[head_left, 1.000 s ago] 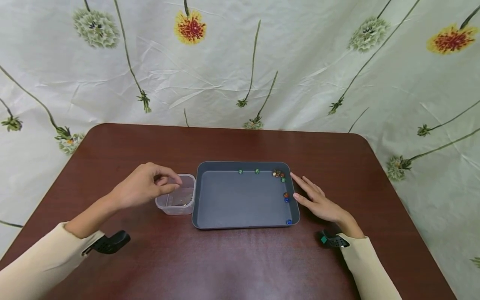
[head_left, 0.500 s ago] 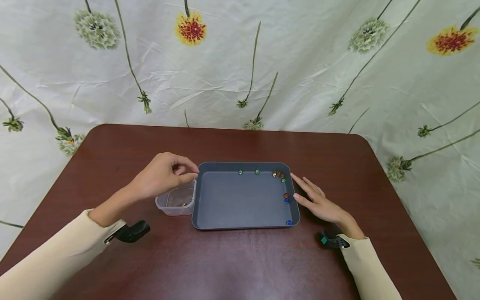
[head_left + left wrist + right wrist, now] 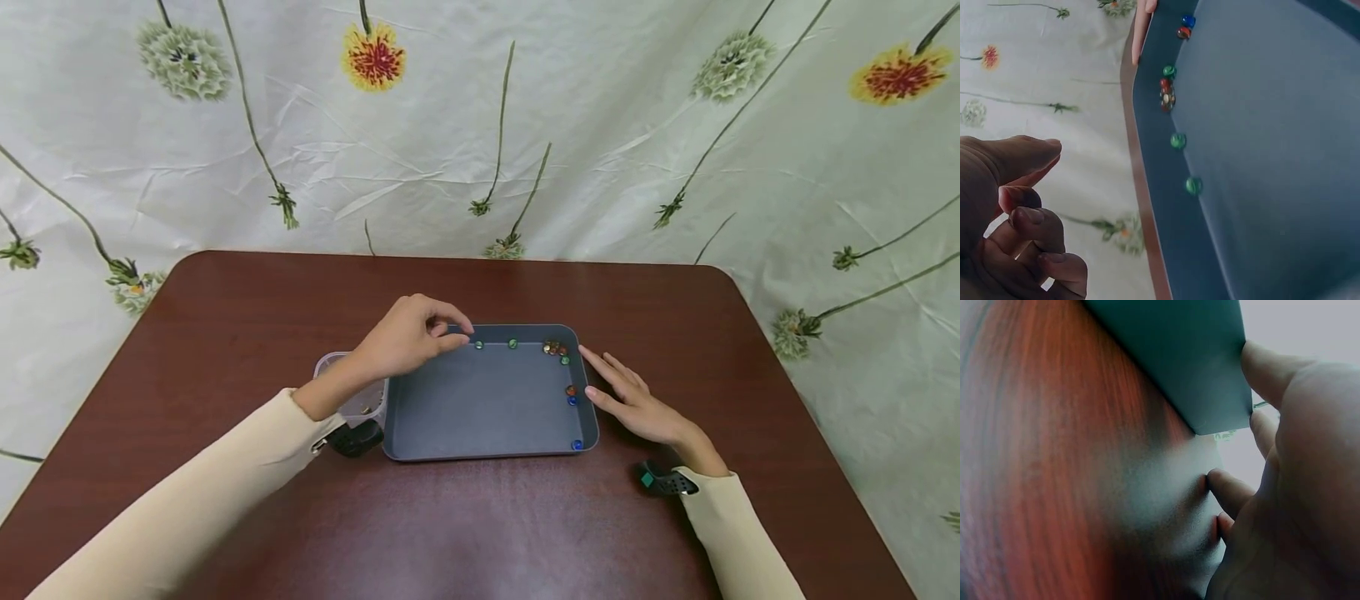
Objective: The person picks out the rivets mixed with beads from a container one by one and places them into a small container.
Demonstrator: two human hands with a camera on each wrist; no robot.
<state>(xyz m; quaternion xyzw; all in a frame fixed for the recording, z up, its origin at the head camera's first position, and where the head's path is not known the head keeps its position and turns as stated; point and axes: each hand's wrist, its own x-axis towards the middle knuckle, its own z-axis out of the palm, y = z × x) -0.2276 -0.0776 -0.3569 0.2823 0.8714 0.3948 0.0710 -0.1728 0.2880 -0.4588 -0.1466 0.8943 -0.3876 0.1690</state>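
My left hand (image 3: 411, 337) is over the back left part of a grey tray (image 3: 480, 400), its thumb and index finger bent toward each other near a green marble (image 3: 479, 344). Nothing shows between those fingers in the left wrist view, where the other fingers (image 3: 1038, 228) curl loosely. A second green marble (image 3: 513, 343) lies farther right along the back wall. Several brown and green marbles cluster in the back right corner. An orange marble (image 3: 572, 390) and blue ones line the right side. My right hand (image 3: 637, 404) rests with extended fingers against the tray's right wall.
A clear plastic box (image 3: 330, 360) stands against the tray's left side, partly hidden by my left forearm, with something small at its bottom. The brown table (image 3: 480, 525) ends at the back before a flowered white cloth (image 3: 450, 125).
My left hand has moved right from above the plastic box to the tray's back left part. The right hand stays at the tray's side, and the marbles in the tray have not moved.
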